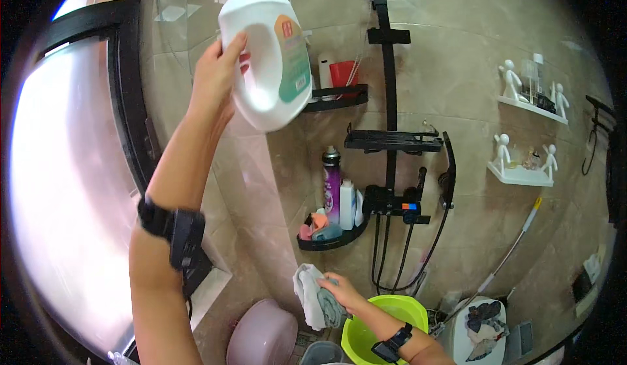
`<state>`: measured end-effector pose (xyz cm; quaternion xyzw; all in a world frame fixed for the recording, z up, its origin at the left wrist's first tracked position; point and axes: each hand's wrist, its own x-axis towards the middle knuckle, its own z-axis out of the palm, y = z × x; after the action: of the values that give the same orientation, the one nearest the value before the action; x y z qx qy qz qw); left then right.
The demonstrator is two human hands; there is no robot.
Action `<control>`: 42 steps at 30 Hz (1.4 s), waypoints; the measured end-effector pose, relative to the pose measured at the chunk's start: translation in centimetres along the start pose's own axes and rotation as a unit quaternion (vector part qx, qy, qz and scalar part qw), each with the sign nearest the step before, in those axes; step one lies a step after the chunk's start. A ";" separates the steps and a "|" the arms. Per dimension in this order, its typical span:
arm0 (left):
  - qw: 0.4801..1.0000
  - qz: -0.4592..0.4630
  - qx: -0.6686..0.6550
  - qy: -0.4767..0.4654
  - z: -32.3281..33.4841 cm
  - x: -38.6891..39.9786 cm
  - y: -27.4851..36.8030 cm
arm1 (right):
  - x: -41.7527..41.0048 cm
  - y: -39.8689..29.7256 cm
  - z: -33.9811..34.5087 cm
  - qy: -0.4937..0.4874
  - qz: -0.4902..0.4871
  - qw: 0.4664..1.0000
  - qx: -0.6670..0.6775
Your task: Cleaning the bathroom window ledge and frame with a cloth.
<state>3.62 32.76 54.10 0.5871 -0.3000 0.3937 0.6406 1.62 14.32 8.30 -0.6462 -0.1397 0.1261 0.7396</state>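
My left hand (223, 71) is raised and grips a large white plastic detergent bottle (259, 56) by its moulded handle. The bottle stands nearly upright in the air, and its label bears writing. Lower down, my right hand (340, 291) holds a bundle of folded cloth, one part white (307, 291) and one part grey-green (332, 308). That bundle is beside the rim of a lime-green basin (414, 311), partly covered by my right forearm. Both wrists wear black strapped devices.
A pink basin (264, 335) leans by the left wall near a grey tub (322, 354). Black corner shelves (333, 241) hold bottles and a red cup (344, 73). Black shower fittings (392, 203) with hoses line the wall. Crumpled cloths (485, 323) lie on a white lid beside a pole (509, 247).
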 end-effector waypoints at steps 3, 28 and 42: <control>1.000 -0.009 -0.003 -0.011 2.4 5.6 -1.5 | 1.0 2.7 -1.8 0.024 0.017 0.999 -0.017; 0.965 -0.031 0.259 0.029 9.3 15.5 -14.1 | 1.8 6.3 -8.3 0.123 0.092 0.987 0.048; 0.865 0.214 0.419 0.173 7.3 10.5 -15.7 | 2.5 6.2 -5.5 0.078 0.109 0.985 0.108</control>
<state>22.96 27.11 55.85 0.6442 -0.1098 0.7049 0.2758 5.92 11.01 1.56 -0.5815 0.0040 0.1700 0.7956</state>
